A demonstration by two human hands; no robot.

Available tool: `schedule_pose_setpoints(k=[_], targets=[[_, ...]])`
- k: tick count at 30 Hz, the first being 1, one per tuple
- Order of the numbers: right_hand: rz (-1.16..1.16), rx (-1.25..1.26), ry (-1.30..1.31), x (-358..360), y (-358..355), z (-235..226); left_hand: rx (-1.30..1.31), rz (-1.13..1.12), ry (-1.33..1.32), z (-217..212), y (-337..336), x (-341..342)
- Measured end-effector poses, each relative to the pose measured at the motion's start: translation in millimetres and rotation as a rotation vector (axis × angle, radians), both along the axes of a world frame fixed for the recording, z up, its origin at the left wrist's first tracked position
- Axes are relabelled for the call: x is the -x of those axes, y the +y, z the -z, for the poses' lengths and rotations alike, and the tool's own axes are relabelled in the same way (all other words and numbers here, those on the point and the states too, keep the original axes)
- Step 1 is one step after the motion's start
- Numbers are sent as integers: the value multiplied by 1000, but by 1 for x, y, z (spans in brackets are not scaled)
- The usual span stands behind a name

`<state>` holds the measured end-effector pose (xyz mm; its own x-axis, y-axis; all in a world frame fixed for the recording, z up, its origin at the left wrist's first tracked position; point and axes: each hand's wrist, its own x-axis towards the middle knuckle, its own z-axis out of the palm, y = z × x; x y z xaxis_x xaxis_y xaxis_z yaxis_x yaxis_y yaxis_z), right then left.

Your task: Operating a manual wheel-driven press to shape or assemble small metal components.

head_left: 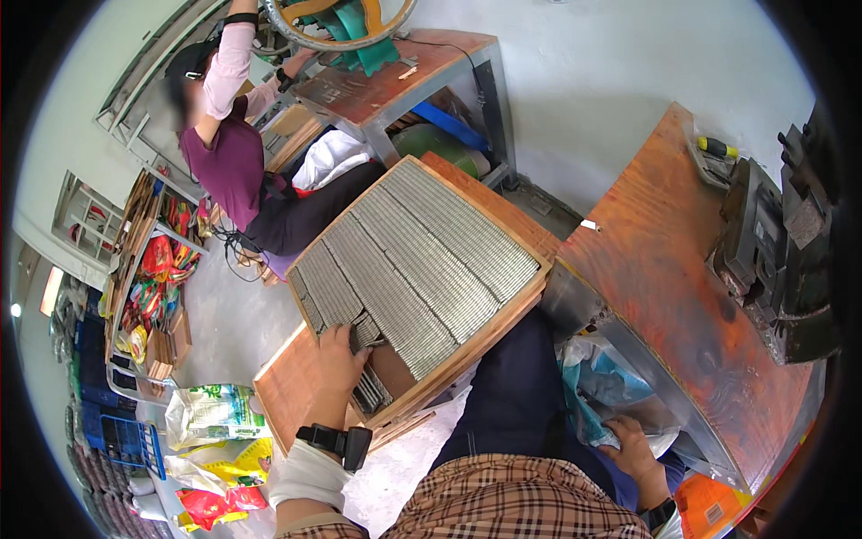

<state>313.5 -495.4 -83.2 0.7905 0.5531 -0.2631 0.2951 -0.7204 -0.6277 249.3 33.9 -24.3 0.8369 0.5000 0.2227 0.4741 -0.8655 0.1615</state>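
Lying over the tray's near-left edge, the left hand [339, 366] has its fingers and thumb around a small loose cluster of thin metal strips [365, 332]; whether they pinch it or only rest against it, I cannot tell. Just to the right of the thumb is a bare brown patch of tray floor [391, 370], and close below the palm stands a short group of dark strips [370, 393].

From this grip the wooden tray [485, 334] stretches away ahead and to the right, its long bands of packed strips [422, 251] running slantwise from far left to near right. The left hand is plainly the nearer one to the cluster and the bare patch. Its forearm rises from below, knuckles up, fingers pointing away, with a black wrist device [337, 443] behind the hand.

Well apart to the right and lower, the right hand [632, 449] hangs beside the thigh with fingers bent at a teal and clear plastic bag [588, 395]; its hold is unclear. Farther out on the right stands a reddish-brown worktable [655, 225]. Far ahead and left of the grip, a co-worker in a purple shirt [220, 171] sits by another bench [359, 94].
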Motion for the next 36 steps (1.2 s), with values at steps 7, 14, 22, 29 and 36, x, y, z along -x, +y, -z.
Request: schedule_pose_setpoints(k=[7,14,22,29,36], targets=[[4,-27,-94,4,6,6,-121,-30,113,-10,-15,-2],[46,-34,-131,8,8,7,-94,-23,221,-13,-15,-4],[51,-35,-146,10,8,8,-99,49,338,-22,-13,-10],[51,-52,-141,9,8,12,-163,57,130,-3,-9,-7],[83,-4,-141,15,4,10,237,-117,147,-33,-12,-21]])
